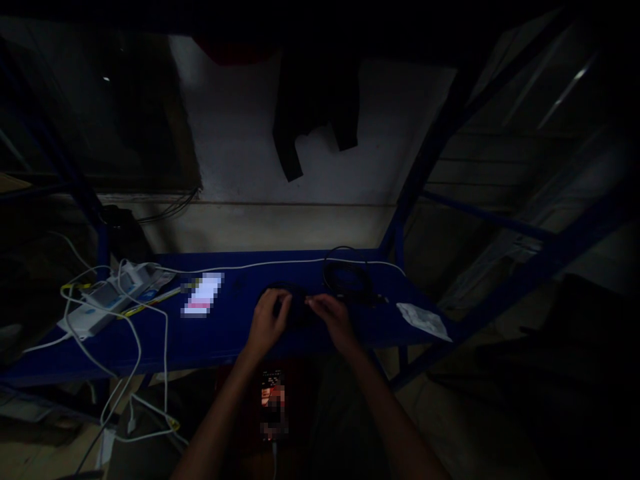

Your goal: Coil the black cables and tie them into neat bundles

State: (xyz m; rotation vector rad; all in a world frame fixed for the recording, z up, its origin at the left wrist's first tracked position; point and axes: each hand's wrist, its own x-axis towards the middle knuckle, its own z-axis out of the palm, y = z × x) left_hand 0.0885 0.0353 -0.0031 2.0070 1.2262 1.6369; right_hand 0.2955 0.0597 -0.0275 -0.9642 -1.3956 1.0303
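Note:
Both of my hands are over the middle of the blue bench (230, 340), in dim light. My left hand (267, 320) is curled, with thumb and index finger close together beside a dark, rounded shape on the bench. Just to its right, my right hand (335, 319) has its fingertips pinched. What either hand holds is too dark and small to make out. A coil of black cable (347, 270) lies right behind my right hand.
At the left lie a white power strip (97, 307) and tangled white cords. A lit phone (204, 293) rests near it. White crumpled packaging (424, 321) lies at the right end. A second phone (273, 403), with a cord attached, sits below the bench edge. Blue posts (397, 247) frame the bench.

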